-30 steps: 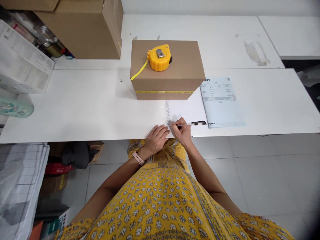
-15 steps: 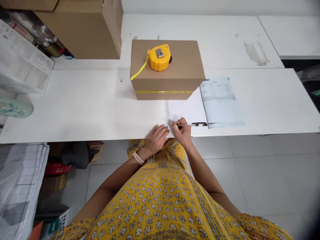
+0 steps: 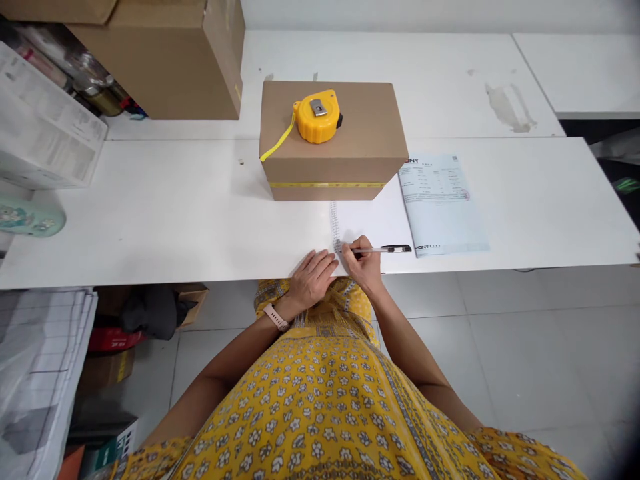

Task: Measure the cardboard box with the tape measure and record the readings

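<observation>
The right hand [image 3: 366, 265] holds 1 pen [image 3: 397, 249] in its fingers at a spiral notebook [image 3: 373, 223]; the left hand [image 3: 311, 280] lies just beside, at the tabletop [image 3: 175, 213]'s front edge. Beyond, 1 yellow tape measure [image 3: 317, 125] rests on a cardboard box [image 3: 367, 130], near a pale blue printed sheet [image 3: 445, 220].

White notebook [image 3: 375, 223], yellow tape measure [image 3: 316, 127]

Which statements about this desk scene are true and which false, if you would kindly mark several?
1. A tape measure sits on the cardboard box. True.
2. The tape measure is blue. False: it is yellow.
3. The left hand rests at the front edge of the desk. True.
4. The right hand holds a pen over the spiral notebook. True.
5. The pen touches the box. False: they are apart.
</observation>
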